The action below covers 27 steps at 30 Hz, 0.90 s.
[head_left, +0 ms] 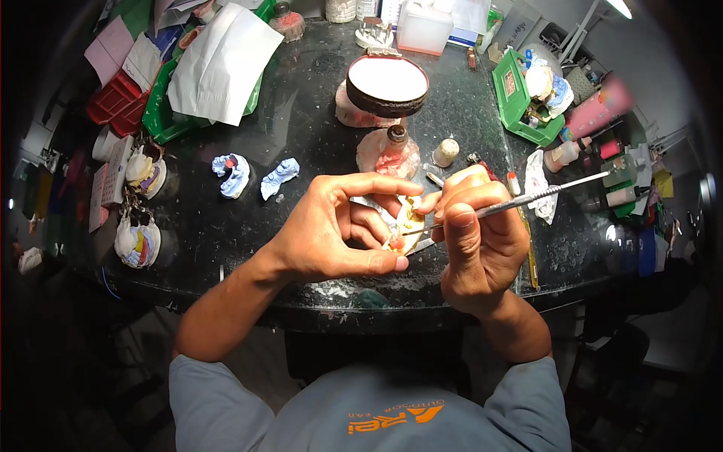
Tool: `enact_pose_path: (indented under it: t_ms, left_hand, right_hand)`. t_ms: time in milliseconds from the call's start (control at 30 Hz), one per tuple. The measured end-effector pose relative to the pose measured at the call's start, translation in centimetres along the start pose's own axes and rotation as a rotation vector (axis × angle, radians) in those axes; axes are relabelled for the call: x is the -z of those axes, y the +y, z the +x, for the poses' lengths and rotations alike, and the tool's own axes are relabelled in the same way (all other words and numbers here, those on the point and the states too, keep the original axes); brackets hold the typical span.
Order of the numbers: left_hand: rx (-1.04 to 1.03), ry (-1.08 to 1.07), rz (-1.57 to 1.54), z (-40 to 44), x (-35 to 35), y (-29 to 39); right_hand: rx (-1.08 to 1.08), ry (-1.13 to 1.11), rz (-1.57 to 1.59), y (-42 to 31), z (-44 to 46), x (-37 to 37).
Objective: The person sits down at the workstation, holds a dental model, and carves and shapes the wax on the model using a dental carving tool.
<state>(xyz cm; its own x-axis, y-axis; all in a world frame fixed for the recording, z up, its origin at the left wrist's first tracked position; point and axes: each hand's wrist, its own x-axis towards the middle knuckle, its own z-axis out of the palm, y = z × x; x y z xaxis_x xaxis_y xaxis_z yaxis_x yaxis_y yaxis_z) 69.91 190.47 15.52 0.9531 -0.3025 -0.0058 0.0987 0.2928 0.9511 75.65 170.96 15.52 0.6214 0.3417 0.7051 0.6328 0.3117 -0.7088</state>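
My left hand [320, 230] is curled around a small yellowish dental cast [411, 218] with pink material on it, pinching it between thumb and fingers. In my right hand [486, 241] is a slim metal dental carver [520, 202], held like a pen. Its thin tip touches or lies very close to the cast; I cannot tell which. The right fingertips are near the cast's edge. Just beyond the hands stands a pink-stained glass burner [388, 157] with a dark top, and a small beige cylinder [446, 153] is to its right.
A round white disc with a dark rim [388, 83] stands behind the burner. Two blue impression pieces [232, 176] and mounted casts [138, 241] lie to the left. Green bins [154, 113] stand at both sides, papers [222, 64] over the left one. Bottles [561, 156] line the right.
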Motion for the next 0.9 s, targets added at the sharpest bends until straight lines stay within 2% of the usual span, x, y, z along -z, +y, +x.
enact_pose_path:
  t_ms: [367,467,500,633,733,900]
  left_hand:
    - [-0.141,0.065,0.135,-0.3,-0.4,0.6]
    - [-0.107,0.073,0.136,-0.4,-0.4,0.8]
    - [-0.093,0.073,0.103,-0.4,-0.4,0.8]
    - [-0.019,0.061,-0.026,-0.4,-0.2,0.6]
    - [0.002,0.025,-0.094,-0.3,0.4,0.2]
    - [0.032,0.007,-0.121,-0.3,0.6,0.1]
  right_hand:
    - [-0.051,0.101,0.099,-0.6,0.3,-0.1]
    - [0.004,0.087,-0.002,0.0,0.5,0.0]
    - [-0.094,0.126,0.035,-0.6,0.4,-0.3]
    - [-0.242,0.135,0.027,-1.1,0.5,-0.2]
    - [-0.188,0.122,0.03,-0.7,0.6,-0.1]
    - [-0.253,0.114,-0.013,-1.0,0.7,-0.4]
